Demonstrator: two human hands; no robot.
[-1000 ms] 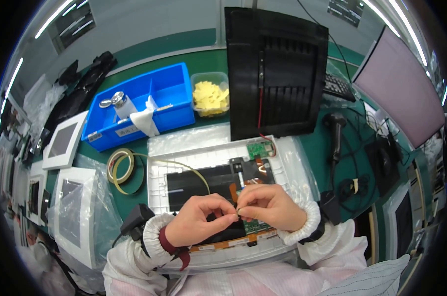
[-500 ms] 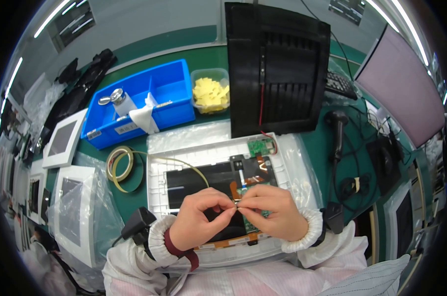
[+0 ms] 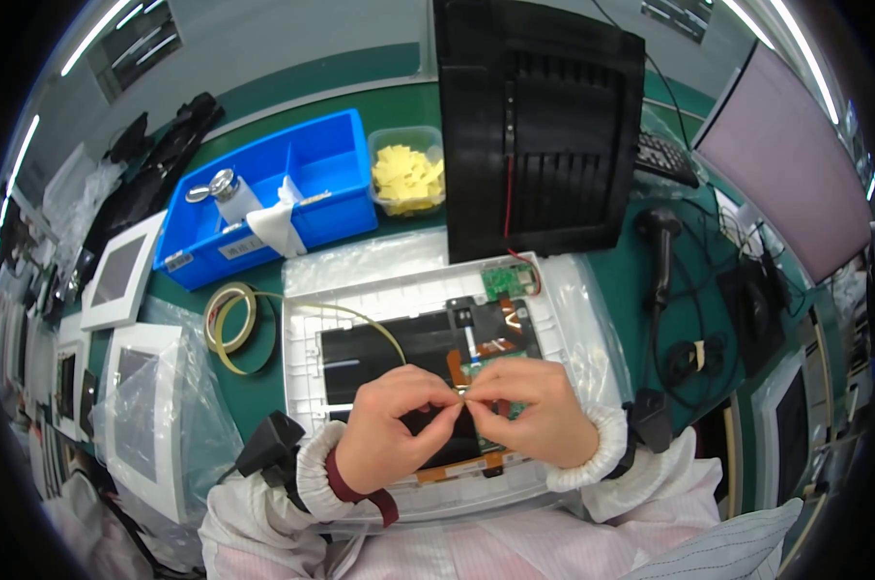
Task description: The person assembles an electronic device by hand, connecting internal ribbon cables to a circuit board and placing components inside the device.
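Observation:
Over the opened white-framed display panel (image 3: 307, 362), my two hands meet fingertip to fingertip. My left hand (image 3: 399, 420) is closed in a pinch. A yellowish strip of tape (image 3: 360, 318) arcs from its roll (image 3: 227, 327) and passes behind this hand toward the fingertips. My right hand (image 3: 529, 411) pinches at the same spot, on something too small to make out. Below and around the fingers lie a green circuit board (image 3: 486, 446), partly hidden, and orange flex cables (image 3: 496, 345). A smaller green board (image 3: 510, 282) sits at the panel's top edge, with red wires.
A large black cover (image 3: 539, 135) stands upright behind the panel. To its left are a clear tub of yellow paper pieces (image 3: 408, 179) and a blue bin (image 3: 263, 193) with a pump bottle. A scanner (image 3: 659, 251), cables and monitor (image 3: 790, 159) are right; bagged white frames (image 3: 147, 420) lie left.
My hands stay pinched together at nearly the same place, with only slight finger shifts. The whole view has moved slightly.

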